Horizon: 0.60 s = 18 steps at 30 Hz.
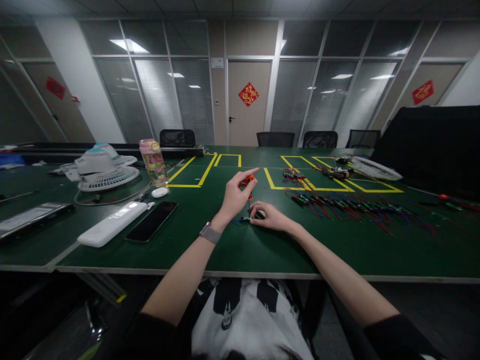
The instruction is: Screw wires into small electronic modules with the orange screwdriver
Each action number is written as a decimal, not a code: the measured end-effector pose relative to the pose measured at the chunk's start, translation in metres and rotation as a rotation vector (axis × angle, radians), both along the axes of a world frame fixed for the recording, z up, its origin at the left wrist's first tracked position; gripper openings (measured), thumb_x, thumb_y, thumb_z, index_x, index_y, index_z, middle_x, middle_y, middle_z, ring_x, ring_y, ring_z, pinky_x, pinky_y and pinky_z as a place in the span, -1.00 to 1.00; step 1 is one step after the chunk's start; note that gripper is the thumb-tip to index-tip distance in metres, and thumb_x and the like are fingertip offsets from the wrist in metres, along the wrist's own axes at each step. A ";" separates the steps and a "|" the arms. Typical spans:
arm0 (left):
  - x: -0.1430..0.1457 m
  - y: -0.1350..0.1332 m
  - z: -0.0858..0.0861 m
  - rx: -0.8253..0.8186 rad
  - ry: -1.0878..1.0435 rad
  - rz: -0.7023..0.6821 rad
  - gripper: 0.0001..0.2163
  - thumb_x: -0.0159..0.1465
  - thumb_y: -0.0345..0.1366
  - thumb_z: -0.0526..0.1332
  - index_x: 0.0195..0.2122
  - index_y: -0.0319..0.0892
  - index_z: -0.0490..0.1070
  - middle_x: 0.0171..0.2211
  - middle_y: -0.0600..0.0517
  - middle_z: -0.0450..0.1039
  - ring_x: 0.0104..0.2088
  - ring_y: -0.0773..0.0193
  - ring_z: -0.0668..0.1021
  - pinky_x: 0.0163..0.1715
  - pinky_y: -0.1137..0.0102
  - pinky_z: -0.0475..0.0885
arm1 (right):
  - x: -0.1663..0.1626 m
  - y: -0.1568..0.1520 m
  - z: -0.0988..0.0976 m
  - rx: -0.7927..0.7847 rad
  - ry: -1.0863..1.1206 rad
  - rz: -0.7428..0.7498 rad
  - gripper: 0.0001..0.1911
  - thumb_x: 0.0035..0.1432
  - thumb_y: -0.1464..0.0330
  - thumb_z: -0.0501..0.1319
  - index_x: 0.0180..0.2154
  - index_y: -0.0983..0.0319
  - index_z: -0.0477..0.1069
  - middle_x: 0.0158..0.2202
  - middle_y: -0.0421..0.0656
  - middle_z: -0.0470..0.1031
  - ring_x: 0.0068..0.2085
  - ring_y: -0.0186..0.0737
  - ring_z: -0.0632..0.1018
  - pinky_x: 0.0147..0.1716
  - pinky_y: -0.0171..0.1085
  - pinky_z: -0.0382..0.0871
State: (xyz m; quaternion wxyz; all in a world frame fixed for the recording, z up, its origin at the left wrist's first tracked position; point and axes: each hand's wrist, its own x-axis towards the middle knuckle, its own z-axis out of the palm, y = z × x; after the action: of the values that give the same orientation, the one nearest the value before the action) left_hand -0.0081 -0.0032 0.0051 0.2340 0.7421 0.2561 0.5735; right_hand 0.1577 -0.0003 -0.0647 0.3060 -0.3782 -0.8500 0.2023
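Note:
My left hand (235,194), with a watch on its wrist, is closed around the orange-and-black handle of a screwdriver (251,197). The screwdriver stands nearly upright, its thin shaft pointing down at a small circuit board (246,218) on the green table. Whether the tip touches the board is too small to tell. My right hand (273,217) rests on the table beside the shaft, its thumb and fingertips pinching the board's right side. Part of the board is hidden behind those fingers. A dark wire runs out from its left side.
Wired circuit boards (345,202) lie in a row to the right, near yellow tape outlines (279,188). On the left are a black phone (153,221), a long white case (112,223), a water bottle (154,162) and white fan parts (107,172). A dark monitor (435,150) stands far right.

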 end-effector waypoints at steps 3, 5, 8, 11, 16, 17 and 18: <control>-0.001 -0.001 0.000 0.090 0.035 0.129 -0.77 0.22 -0.26 0.22 -0.09 -0.09 0.48 -0.24 0.02 0.39 -0.23 0.31 0.46 -0.19 0.42 0.40 | -0.001 -0.001 0.000 0.004 0.000 -0.017 -0.94 -0.01 0.42 0.32 -0.42 0.25 0.46 -0.13 -0.07 0.46 -0.09 -0.14 0.50 -0.01 -0.13 0.30; 0.000 0.000 0.000 0.055 0.026 0.079 -0.73 0.29 -0.25 0.13 0.00 -0.07 0.43 -0.18 -0.01 0.41 -0.21 0.31 0.48 -0.19 0.42 0.40 | -0.002 -0.001 0.001 0.008 0.001 -0.015 -0.94 -0.02 0.42 0.32 -0.42 0.25 0.46 -0.13 -0.08 0.47 -0.10 -0.15 0.50 -0.01 -0.13 0.31; 0.003 0.001 -0.001 -0.076 -0.035 -0.090 -0.67 0.35 -0.29 0.01 0.13 -0.09 0.29 -0.12 -0.03 0.44 -0.22 0.33 0.53 -0.25 0.44 0.43 | -0.001 -0.001 0.001 0.012 0.000 -0.010 -0.94 -0.01 0.41 0.31 -0.42 0.25 0.46 -0.14 -0.08 0.47 -0.10 -0.15 0.50 -0.01 -0.14 0.31; 0.003 0.001 -0.001 -0.057 -0.050 -0.030 -0.71 0.28 -0.30 0.14 0.03 -0.14 0.37 -0.20 0.00 0.46 -0.31 0.35 0.52 -0.29 0.44 0.43 | -0.001 -0.002 0.002 0.011 -0.004 -0.013 -0.94 -0.02 0.41 0.32 -0.42 0.25 0.46 -0.14 -0.08 0.47 -0.10 -0.15 0.50 -0.01 -0.14 0.31; -0.001 -0.001 0.000 0.124 0.007 0.302 -0.85 0.18 -0.24 0.27 -0.24 -0.14 0.49 -0.30 0.02 0.39 -0.31 0.32 0.45 -0.22 0.40 0.38 | -0.002 -0.002 0.001 0.026 0.004 -0.021 -0.94 -0.03 0.43 0.32 -0.44 0.25 0.46 -0.16 -0.08 0.49 -0.13 -0.16 0.51 -0.03 -0.15 0.32; -0.001 -0.001 0.000 0.111 -0.002 0.285 -0.83 0.21 -0.24 0.23 -0.19 -0.12 0.49 -0.26 0.01 0.39 -0.28 0.32 0.46 -0.19 0.40 0.38 | -0.002 -0.002 0.001 0.034 0.002 -0.019 -0.95 -0.03 0.43 0.32 -0.44 0.24 0.46 -0.17 -0.09 0.49 -0.13 -0.16 0.51 -0.04 -0.15 0.32; 0.000 0.000 0.000 0.074 -0.023 0.230 -0.80 0.26 -0.24 0.17 -0.12 -0.11 0.47 -0.21 -0.01 0.40 -0.25 0.32 0.47 -0.18 0.39 0.39 | -0.001 -0.002 0.001 0.041 0.001 -0.015 -0.95 -0.03 0.43 0.32 -0.44 0.24 0.46 -0.17 -0.09 0.49 -0.13 -0.16 0.51 -0.04 -0.16 0.32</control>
State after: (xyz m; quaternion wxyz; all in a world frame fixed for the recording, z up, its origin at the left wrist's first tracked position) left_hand -0.0084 -0.0027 0.0049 0.1422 0.7094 0.3152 0.6142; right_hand 0.1562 -0.0020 -0.0638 0.3154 -0.3781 -0.8509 0.1829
